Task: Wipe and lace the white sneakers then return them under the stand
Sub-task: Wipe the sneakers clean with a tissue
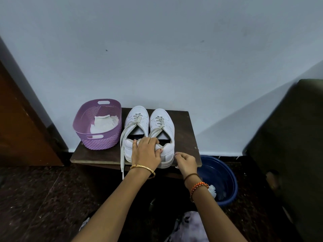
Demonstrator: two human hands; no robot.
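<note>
While the two white sneakers point(148, 135) stand side by side on the dark wooden desk point(185, 137) in the middle of the frame, toes toward the pale wall, the left hand point(146, 151) lies over their heels. Its fingers point(153, 140) are curled over the collars where the two shoes meet, and the thumb presses on the back of the right shoe. The laces point(122, 147) are loose; long ends hang down over the front edge of the desk on the left side. The right hand point(186, 162) is just beside the right shoe's heel, its fingers loosely curled; I cannot tell if they touch the shoe. A purple basket point(97, 137) with white cloth point(104, 125) stands on the desk, left of the sneakers. At lower right a blue basin point(225, 173) sits on the floor.
</note>
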